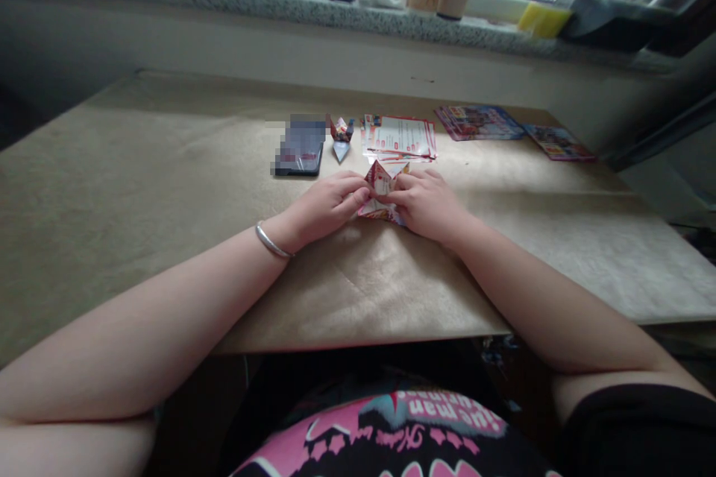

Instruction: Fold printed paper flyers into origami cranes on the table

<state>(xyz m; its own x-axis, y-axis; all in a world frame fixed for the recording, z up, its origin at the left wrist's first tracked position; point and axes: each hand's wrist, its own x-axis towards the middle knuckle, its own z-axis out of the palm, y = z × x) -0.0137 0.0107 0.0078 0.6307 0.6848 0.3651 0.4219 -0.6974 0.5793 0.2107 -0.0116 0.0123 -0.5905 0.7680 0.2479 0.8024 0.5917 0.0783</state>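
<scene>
A partly folded sheet of printed paper (382, 182), white with red and pink print, stands in pointed folds on the table between my hands. My left hand (335, 200) grips its left side between thumb and fingers. On the right side, my right hand (428, 203) is closed on the paper, with its index finger reaching into the middle fold. Just beyond lies a small folded-paper figure (341, 136) with a grey point facing me. Part of the sheet's lower right edge is hidden by my right hand.
A dark phone (305, 153) lies left of the paper figure. Behind my hands is a stack of printed cards (406, 138); more cards (484, 123) and another pile (559, 143) lie to the right. A stone windowsill (352, 15) holding several items runs along the back.
</scene>
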